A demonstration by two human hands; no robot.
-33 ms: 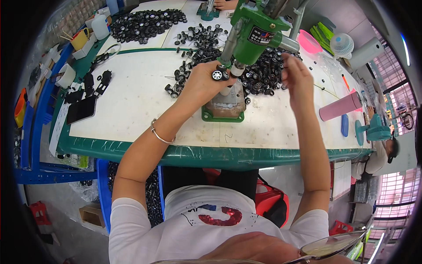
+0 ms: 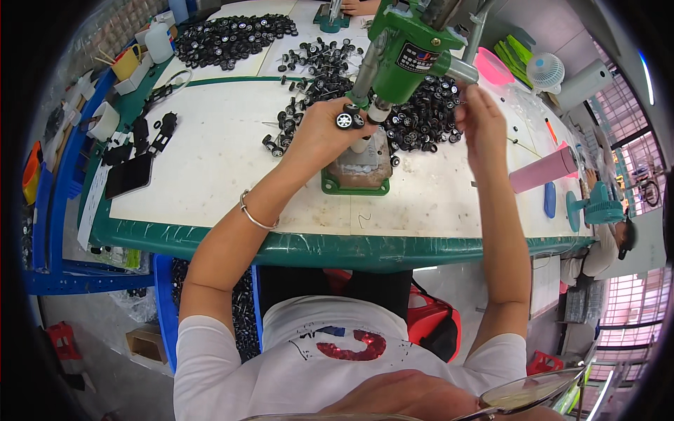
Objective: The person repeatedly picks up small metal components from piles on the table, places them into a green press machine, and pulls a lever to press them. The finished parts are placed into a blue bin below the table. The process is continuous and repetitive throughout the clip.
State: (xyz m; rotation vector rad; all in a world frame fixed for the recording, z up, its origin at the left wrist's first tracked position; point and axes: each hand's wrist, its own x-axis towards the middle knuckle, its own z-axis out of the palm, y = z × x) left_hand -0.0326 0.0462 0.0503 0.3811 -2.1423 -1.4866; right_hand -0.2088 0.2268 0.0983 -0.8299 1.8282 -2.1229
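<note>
My left hand (image 2: pixel 324 132) is closed around small black toy wheels (image 2: pixel 344 121) with silver hubs, holding them just under the ram of a green bench press (image 2: pixel 404 70). The fingertips are partly hidden behind the wheels. The press's base (image 2: pixel 357 184) is bolted-looking green metal with a worn block on top. My right hand (image 2: pixel 484 123) is raised beside the silver end of the press's side shaft (image 2: pixel 462 70), fingers loosely bent and apart, with nothing visible in them. Whether it touches the shaft is unclear. Behind the press lies a pile of wheels (image 2: pixel 425 116), some on thin axles.
A larger wheel heap (image 2: pixel 232 38) lies at the far left. A phone (image 2: pixel 130 175) and black plastic parts (image 2: pixel 165 132) rest at left. To the right are a pink tumbler (image 2: pixel 544 170), a blue object (image 2: pixel 550 201) and a small teal fan (image 2: pixel 597 205). Another person's hand (image 2: pixel 360 7) shows at the back.
My right hand has shifted slightly to the right and up, its fingers nearer the shaft end. My left hand and the wheels have barely moved.
</note>
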